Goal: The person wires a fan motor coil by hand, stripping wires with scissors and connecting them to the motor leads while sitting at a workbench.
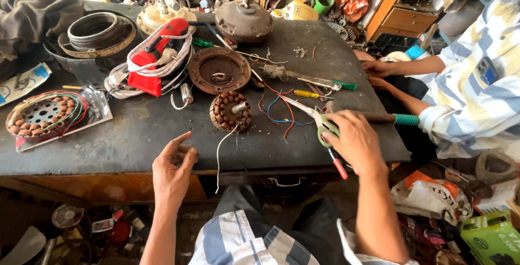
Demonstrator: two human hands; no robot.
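Right hand [355, 140] fingers wrapped around the green handles of scissors [317, 118], blades pointing up and left across the dark workbench [135, 129]. Just beside the blades, loose red and blue wires [279, 108]. Left hand [173, 170] holding nothing, fingers spread loose, resting at the bench's front edge. Between both hands, a bit further back, a small copper-wound motor coil [230, 112] (white wires hanging off it). Far right, another person's hands [379, 73].

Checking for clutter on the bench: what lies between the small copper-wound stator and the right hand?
In the head view, loose red and blue wires lie between the stator and the right hand, along with the blades of the green-handled scissors it grips.
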